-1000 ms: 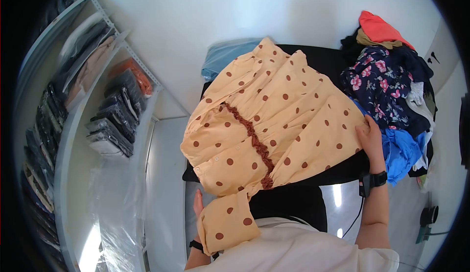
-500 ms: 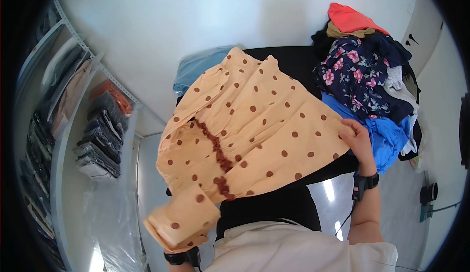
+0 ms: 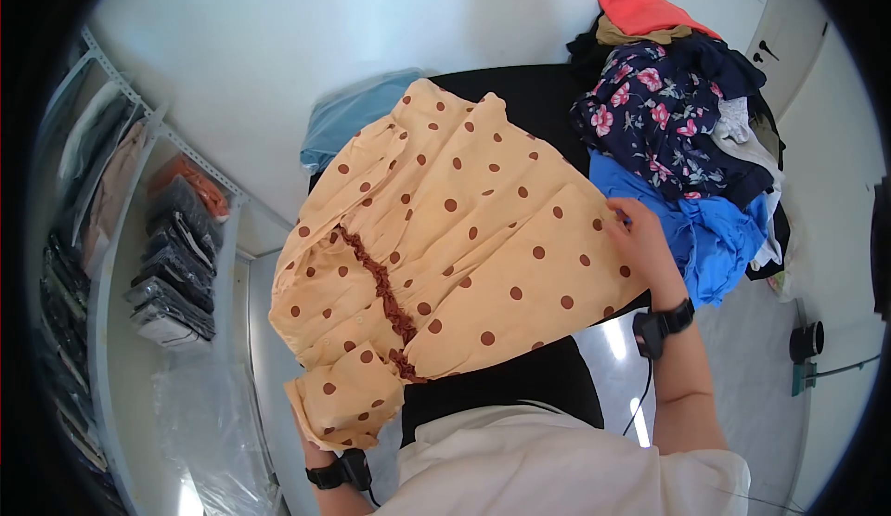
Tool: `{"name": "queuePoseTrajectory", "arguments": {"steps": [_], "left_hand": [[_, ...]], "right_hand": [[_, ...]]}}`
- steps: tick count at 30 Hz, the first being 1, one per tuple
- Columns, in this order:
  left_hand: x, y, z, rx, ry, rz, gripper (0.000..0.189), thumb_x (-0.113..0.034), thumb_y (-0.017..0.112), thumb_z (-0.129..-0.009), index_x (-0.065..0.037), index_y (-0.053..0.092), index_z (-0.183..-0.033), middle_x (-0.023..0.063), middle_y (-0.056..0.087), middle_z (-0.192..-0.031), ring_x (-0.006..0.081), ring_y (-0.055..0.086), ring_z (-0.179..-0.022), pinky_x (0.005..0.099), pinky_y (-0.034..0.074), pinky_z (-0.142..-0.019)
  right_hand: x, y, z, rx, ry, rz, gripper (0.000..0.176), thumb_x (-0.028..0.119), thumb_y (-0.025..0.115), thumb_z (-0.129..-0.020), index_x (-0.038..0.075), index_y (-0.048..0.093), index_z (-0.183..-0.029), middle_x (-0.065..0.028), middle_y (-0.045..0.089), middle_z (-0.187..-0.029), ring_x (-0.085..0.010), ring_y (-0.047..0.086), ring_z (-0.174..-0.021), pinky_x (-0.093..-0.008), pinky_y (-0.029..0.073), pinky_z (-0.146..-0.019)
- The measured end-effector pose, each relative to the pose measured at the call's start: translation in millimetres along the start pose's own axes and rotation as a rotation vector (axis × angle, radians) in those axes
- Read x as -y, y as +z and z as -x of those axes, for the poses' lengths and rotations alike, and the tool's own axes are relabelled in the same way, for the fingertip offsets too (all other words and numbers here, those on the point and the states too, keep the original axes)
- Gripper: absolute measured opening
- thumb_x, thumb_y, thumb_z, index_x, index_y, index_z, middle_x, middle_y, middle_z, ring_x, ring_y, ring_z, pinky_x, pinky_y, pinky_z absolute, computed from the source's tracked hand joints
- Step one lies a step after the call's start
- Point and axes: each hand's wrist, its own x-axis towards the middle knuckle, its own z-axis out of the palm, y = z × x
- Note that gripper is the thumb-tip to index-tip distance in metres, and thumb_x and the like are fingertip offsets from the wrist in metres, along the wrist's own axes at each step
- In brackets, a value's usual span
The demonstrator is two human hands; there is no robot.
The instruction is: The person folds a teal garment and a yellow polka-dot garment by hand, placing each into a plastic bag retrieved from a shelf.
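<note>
A light-orange dress (image 3: 506,238) with brown dots and a ruffled brown waistband (image 3: 382,286) lies spread over the black table. My right hand (image 3: 642,247) is at the dress's right edge, with thumb and curled fingers pinching the cloth there. At the lower left, my left hand (image 3: 304,434) is mostly covered by a folded-over dotted part of the dress; its fingers are hidden. Small buttons show on the cloth left of the waistband. Both wrists wear black bands.
A pile of clothes stands at the right: a navy floral garment (image 3: 654,117), a blue one (image 3: 710,247) and a coral one (image 3: 650,10). Behind the dress lies a blue-grey bundle (image 3: 357,117) in plastic. Shelves with bagged garments (image 3: 176,270) line the left side.
The folded-over part of the dress at my left hand has swung up and flattened onto the rest. My right hand stays at the dress's edge, with its fingers more curled. The view has shifted slightly.
</note>
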Motion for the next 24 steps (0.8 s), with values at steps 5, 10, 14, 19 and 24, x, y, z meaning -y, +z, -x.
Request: {"name": "queuePoseTrajectory", "arguments": {"steps": [5,10,14,19,24], "left_hand": [[-1,-4,5,0.009,-0.018,-0.002,0.032,-0.029,0.052,-0.103,-0.004,0.056,-0.123,0.0098,0.068,-0.115,0.0258,0.066,-0.104,0.0411,0.056,-0.090],[-5,11,13,-0.108,-0.036,0.059,0.037,-0.034,0.039,-0.107,-0.005,0.055,-0.124,0.0086,0.067,-0.115,0.0202,0.068,-0.096,0.0366,0.059,-0.080],[-15,27,16,-0.116,-0.055,0.058,0.037,-0.035,0.040,-0.107,-0.005,0.054,-0.125,0.0088,0.067,-0.116,0.0209,0.068,-0.097,0.0367,0.059,-0.081],[-6,9,5,-0.025,-0.002,-0.119,0.034,-0.029,0.042,-0.106,-0.004,0.055,-0.125,0.0105,0.067,-0.115,0.0216,0.068,-0.096,0.0359,0.059,-0.079],[-20,38,14,-0.120,-0.157,0.063,0.029,-0.020,0.053,-0.101,0.001,0.059,-0.120,0.0118,0.069,-0.109,0.0192,0.069,-0.087,0.0328,0.059,-0.074]], "right_hand": [[-12,46,-34,0.078,-0.067,-0.232,0.052,0.010,0.073,-0.083,-0.006,0.057,-0.130,-0.0189,0.066,-0.112,-0.0285,0.065,-0.098,-0.0380,0.052,-0.087],[2,45,-51,0.153,0.023,-0.090,0.046,0.011,0.074,-0.082,-0.004,0.062,-0.124,-0.0201,0.069,-0.110,-0.0291,0.068,-0.099,-0.0382,0.053,-0.087],[2,41,-53,0.091,0.073,-0.281,0.036,0.008,0.073,-0.082,-0.002,0.066,-0.116,-0.0190,0.070,-0.101,-0.0310,0.068,-0.097,-0.0381,0.053,-0.086],[-9,56,-45,-0.134,-0.280,0.107,0.028,0.006,0.070,-0.083,-0.002,0.066,-0.109,-0.0166,0.068,-0.094,-0.0290,0.066,-0.087,-0.0353,0.052,-0.080],[86,40,17,0.229,-0.183,-0.212,0.029,0.009,0.069,-0.087,0.001,0.064,-0.114,-0.0125,0.067,-0.098,-0.0268,0.065,-0.090,-0.0344,0.052,-0.086]]}}
